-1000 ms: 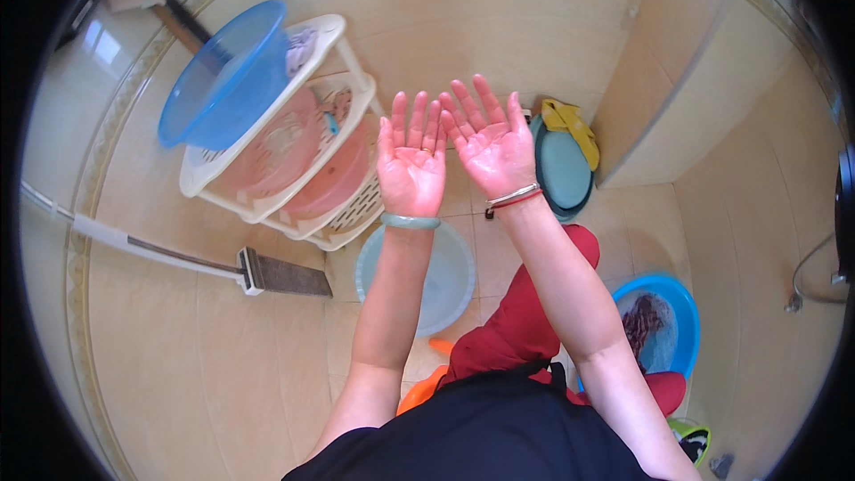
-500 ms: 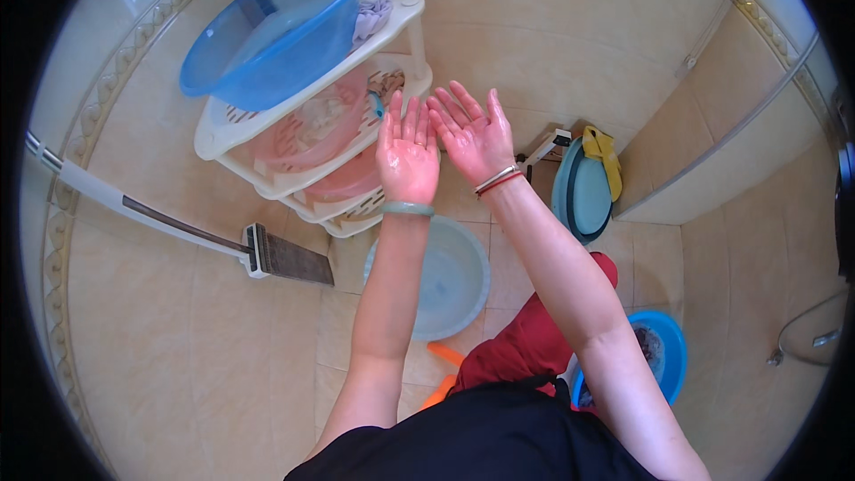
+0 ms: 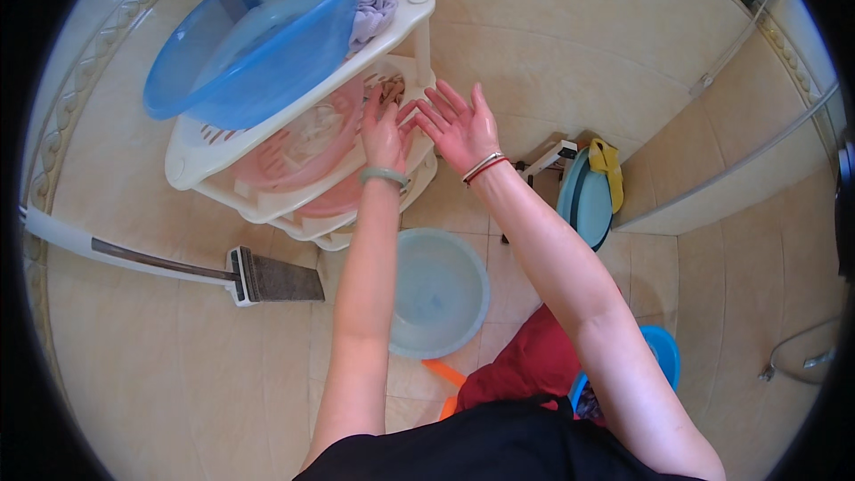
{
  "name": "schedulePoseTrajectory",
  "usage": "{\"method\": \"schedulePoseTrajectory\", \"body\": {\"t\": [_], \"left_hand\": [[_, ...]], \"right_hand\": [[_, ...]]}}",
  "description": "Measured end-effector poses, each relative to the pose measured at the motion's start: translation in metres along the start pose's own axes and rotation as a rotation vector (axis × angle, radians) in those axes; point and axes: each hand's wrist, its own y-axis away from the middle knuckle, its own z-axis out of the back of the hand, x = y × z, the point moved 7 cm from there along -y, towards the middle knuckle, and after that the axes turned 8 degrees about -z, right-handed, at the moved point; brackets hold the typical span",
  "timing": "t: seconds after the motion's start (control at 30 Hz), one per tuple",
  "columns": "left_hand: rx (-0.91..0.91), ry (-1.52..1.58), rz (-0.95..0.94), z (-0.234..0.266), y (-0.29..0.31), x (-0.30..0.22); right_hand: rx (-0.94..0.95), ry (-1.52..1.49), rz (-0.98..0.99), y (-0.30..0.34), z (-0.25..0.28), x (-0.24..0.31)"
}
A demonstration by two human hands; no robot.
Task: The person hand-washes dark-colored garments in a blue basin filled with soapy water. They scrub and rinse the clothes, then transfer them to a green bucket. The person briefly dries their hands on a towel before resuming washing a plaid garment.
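My left hand point(image 3: 386, 135), with a pale green bangle at the wrist, is raised in front of the white shelf rack. It is turned partly edge-on, its fingers stretched out and holding nothing. Close beside it, my right hand point(image 3: 463, 132) is palm up with spread, empty fingers. A silver bangle and a red cord circle that wrist. Both palms look reddish. Below the hands, a pale round basin point(image 3: 441, 294) stands on the tiled floor, partly covered by my left forearm.
At the left, the white rack point(image 3: 419, 9) holds a large blue basin point(image 3: 249, 49), lilac cloth point(image 3: 372, 16) and pink basins point(image 3: 294, 147). A flat mop point(image 3: 280, 278) leans nearby. Teal basins point(image 3: 583, 205) with yellow cloth point(image 3: 607, 169) stand right; a blue tub point(image 3: 663, 352) is beside my leg.
My left hand has turned from palm up to partly edge-on, its fingertips now by the right hand's fingers. The right hand stays palm up. The whole view has shifted slightly.
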Motion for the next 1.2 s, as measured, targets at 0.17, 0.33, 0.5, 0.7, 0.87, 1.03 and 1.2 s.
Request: {"method": "schedulePoseTrajectory", "body": {"t": [0.17,0.33,0.5,0.7,0.87,1.03,1.2], "left_hand": [[0.048,-0.647,-0.090,0.007,-0.048,0.009],[0.092,-1.121,-0.044,0.021,-0.074,0.023],[0.180,-1.578,-0.142,0.018,-0.092,0.032],[0.167,-1.485,-0.354,0.002,-0.067,0.007],[0.130,-0.815,-0.171,0.005,-0.014,-0.001],[0.046,-0.137,-0.145,-0.037,0.046,-0.055],[0.047,0.220,-0.173,-0.075,0.045,-0.098]], "right_hand": [[-0.021,0.032,-0.023,-0.022,0.009,-0.004],[-0.043,0.036,-0.041,-0.027,0.014,-0.008],[-0.063,0.029,-0.062,-0.027,0.023,-0.011],[-0.070,0.029,-0.056,-0.023,0.023,-0.007],[0.026,-0.060,-0.055,-0.004,-0.002,0.002],[0.093,-0.018,-0.067,0.022,-0.045,0.020],[0.183,0.188,0.062,0.016,-0.107,0.039]]}}
